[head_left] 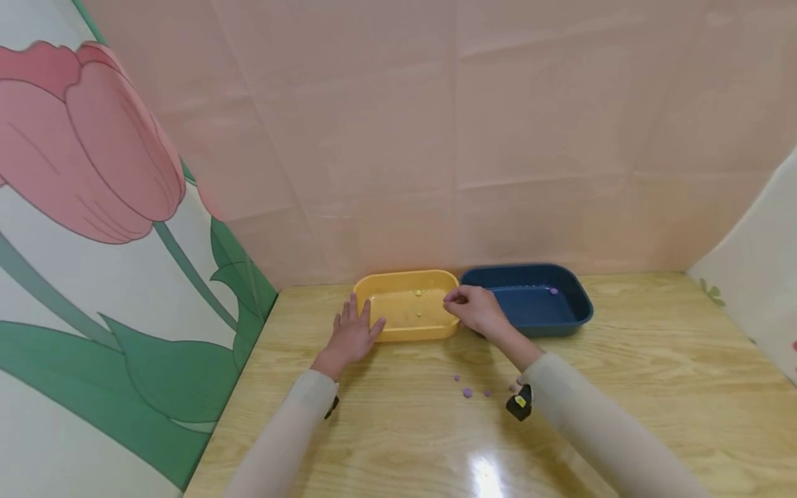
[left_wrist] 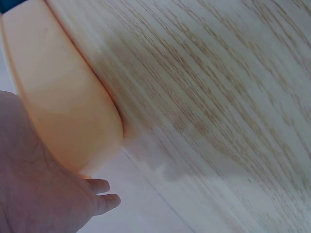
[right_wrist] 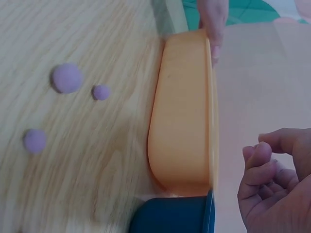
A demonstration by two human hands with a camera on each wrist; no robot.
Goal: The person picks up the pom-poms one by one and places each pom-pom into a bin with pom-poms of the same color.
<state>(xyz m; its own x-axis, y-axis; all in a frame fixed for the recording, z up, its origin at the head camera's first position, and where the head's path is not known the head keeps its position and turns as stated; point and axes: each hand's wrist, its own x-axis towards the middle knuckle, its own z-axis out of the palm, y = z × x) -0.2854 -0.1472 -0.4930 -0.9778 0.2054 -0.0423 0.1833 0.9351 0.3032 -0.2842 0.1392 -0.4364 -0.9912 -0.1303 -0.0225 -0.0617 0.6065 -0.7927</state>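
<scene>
My left hand (head_left: 351,339), fingers spread, rests at the left rim of a yellow tray (head_left: 407,336). Over that tray's right end, my right hand (head_left: 478,309) has thumb and fingertips brought together; nothing shows between them in the right wrist view. Two small yellow balls, one of them a yellow ball (head_left: 418,293) near the back, lie in the yellow tray. A blue tray (head_left: 563,326) stands right beside it, partly behind my right wrist, with a purple ball (head_left: 553,291) inside. Several loose purple balls, including a larger purple ball (right_wrist: 68,78), lie on the table before the trays.
The wood-grain table (head_left: 386,429) reaches back to a pinkish cloth backdrop (head_left: 373,138). A flower-printed panel (head_left: 124,173) borders the left side. A black wrist camera (head_left: 519,402) under my right sleeve hangs near some purple balls.
</scene>
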